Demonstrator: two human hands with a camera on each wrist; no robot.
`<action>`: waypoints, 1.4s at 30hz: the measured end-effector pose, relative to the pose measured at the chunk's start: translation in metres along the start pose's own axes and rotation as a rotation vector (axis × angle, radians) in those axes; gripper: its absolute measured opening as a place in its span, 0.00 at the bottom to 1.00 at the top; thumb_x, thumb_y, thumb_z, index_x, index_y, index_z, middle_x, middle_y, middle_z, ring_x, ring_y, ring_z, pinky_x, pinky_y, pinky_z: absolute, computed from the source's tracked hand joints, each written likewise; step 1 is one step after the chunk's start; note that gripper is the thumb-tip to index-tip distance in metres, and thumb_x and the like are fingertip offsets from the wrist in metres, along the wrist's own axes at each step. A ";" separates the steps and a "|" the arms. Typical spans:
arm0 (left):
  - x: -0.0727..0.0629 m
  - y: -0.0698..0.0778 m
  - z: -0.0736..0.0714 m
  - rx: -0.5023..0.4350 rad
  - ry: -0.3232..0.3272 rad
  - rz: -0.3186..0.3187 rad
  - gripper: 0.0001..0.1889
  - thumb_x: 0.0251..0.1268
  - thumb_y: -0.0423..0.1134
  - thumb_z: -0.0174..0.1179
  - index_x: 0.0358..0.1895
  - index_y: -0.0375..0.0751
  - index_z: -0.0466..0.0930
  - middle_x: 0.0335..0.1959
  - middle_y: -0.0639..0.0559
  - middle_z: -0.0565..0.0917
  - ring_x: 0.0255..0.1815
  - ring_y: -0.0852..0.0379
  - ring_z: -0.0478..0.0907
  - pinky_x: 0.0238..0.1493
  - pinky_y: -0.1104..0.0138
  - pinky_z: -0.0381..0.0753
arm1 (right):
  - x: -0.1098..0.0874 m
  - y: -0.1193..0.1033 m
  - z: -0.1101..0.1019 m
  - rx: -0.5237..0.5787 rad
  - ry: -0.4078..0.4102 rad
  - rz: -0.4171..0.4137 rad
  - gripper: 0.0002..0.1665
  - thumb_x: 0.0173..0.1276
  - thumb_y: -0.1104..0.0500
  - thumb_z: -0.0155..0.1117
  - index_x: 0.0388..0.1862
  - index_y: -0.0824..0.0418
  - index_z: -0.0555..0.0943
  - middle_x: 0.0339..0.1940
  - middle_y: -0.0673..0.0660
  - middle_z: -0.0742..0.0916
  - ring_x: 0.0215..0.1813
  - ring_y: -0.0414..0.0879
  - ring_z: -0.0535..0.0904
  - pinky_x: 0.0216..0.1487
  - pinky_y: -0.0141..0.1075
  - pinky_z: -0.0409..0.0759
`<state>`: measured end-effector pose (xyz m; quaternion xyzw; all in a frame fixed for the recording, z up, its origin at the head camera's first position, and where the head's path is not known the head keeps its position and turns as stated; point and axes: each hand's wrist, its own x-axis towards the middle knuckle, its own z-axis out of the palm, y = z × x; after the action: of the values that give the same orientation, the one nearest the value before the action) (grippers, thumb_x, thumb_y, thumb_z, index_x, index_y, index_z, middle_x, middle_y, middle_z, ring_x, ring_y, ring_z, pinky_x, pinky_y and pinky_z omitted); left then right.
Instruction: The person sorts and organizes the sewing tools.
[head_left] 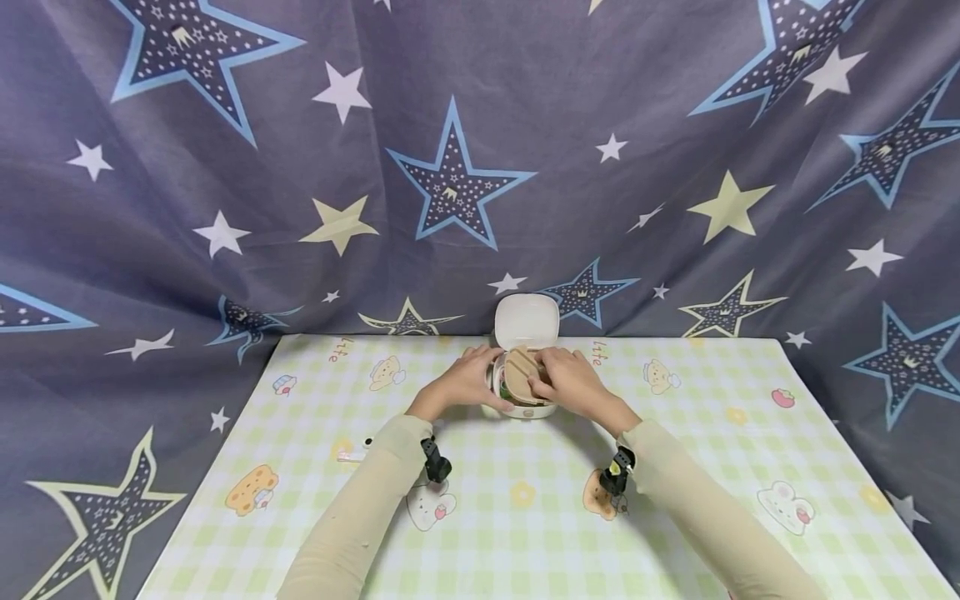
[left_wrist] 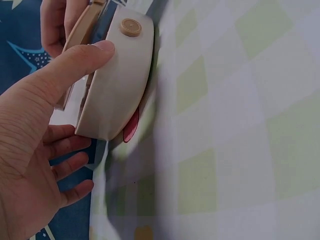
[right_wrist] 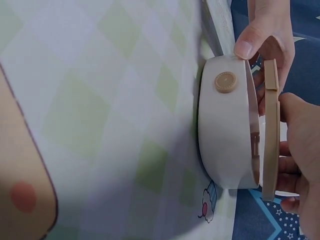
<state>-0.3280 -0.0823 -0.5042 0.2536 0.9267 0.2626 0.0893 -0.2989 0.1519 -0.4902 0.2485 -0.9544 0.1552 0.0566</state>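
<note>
One word can be read, twice: "Life", in red letters printed on the desk's cloth (head_left: 525, 533). One "Life" (head_left: 340, 350) stands to the left of the box (head_left: 516, 412), well apart from it, close to the cloth's far edge. The other "Life" (head_left: 597, 353) stands to the right of the box, nearer to it, close to the same edge. Both words are turned sideways to the head view. On the front of the box, the tan button (right_wrist: 226, 82) bears a ring of fine marks, too small to read.
</note>
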 end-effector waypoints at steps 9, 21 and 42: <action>0.002 -0.001 0.002 0.011 0.002 0.006 0.58 0.41 0.62 0.80 0.77 0.45 0.62 0.68 0.46 0.72 0.67 0.45 0.67 0.70 0.48 0.69 | 0.004 -0.002 0.005 -0.018 -0.026 0.011 0.22 0.74 0.48 0.59 0.56 0.63 0.78 0.51 0.59 0.86 0.56 0.54 0.80 0.61 0.57 0.72; 0.003 -0.002 0.004 0.002 0.009 0.024 0.56 0.42 0.60 0.80 0.77 0.45 0.63 0.64 0.48 0.74 0.64 0.46 0.69 0.67 0.50 0.71 | 0.004 -0.006 0.008 -0.033 -0.034 0.013 0.24 0.74 0.48 0.59 0.58 0.64 0.78 0.54 0.60 0.86 0.58 0.54 0.80 0.63 0.58 0.72; 0.002 -0.002 0.000 0.001 -0.007 0.020 0.60 0.41 0.59 0.81 0.79 0.43 0.60 0.74 0.42 0.69 0.74 0.41 0.65 0.73 0.45 0.65 | 0.010 -0.014 0.010 -0.058 -0.029 0.006 0.24 0.74 0.48 0.59 0.58 0.65 0.77 0.52 0.61 0.86 0.57 0.55 0.81 0.62 0.58 0.72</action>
<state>-0.3306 -0.0827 -0.5048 0.2637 0.9240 0.2621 0.0897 -0.3009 0.1322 -0.4943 0.2462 -0.9599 0.1243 0.0496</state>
